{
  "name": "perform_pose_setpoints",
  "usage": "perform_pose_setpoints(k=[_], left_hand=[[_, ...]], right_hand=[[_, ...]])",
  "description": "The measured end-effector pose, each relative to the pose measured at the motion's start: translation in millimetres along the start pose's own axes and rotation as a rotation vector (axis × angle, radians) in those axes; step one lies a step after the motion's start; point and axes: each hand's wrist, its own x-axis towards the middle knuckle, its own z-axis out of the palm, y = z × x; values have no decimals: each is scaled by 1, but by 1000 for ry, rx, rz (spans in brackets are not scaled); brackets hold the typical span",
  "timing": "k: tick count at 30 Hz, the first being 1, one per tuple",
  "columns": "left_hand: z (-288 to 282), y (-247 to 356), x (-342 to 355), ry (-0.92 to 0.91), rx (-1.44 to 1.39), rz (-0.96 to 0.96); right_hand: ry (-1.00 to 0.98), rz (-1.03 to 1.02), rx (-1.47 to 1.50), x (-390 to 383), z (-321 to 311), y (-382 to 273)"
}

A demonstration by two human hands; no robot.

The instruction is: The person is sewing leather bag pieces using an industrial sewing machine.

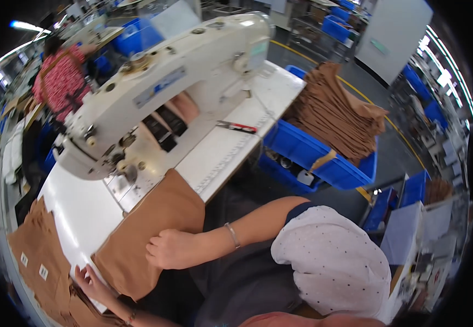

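A brown fabric piece (155, 218) lies over the front edge of the white sewing table, its far end close to the needle area of a white industrial sewing machine (171, 60). My right hand (174, 249) is closed on this piece, near its right side, fingers curled into the cloth. To the left, my left hand (90, 283) is open, with fingers apart, between the piece's left edge and a stack of brown fabric panels (37, 250). Two small white labels show on that stack.
Red-handled snippers (236, 127) lie on the sewing table (214, 163) by the machine. At the right stands a blue crate (323, 150) heaped with brown fabric pieces (337, 111). A person in a pink patterned top (62, 82) is at the far left.
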Motion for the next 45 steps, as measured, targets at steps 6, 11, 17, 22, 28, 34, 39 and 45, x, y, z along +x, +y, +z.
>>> perform_pose_setpoints(k=[6, 11, 17, 22, 28, 34, 39, 45], left_hand=[[-8, 59, -89, 136, 219, 437], [10, 117, -175, -328, 227, 507], [43, 101, -229, -644, 492, 364], [54, 87, -238, -701, 503, 393], [-40, -2, -215, -148, 267, -220], [-101, -133, -275, -226, 518, -369], [-109, -147, -256, -335, 511, -345], [-98, -126, -226, -509, 451, -306]], right_hand=[[175, 547, -262, -126, -199, 68], [586, 899, -1003, -221, -326, 101], [397, 1100, -1030, -372, -337, 165], [-118, 1518, -657, -487, -220, 209], [-63, 1611, -409, -427, -250, 197], [-189, 1838, -269, -399, -246, 233], [-259, 1644, -656, -387, -187, 224], [-346, 1450, -771, -412, -154, 191]])
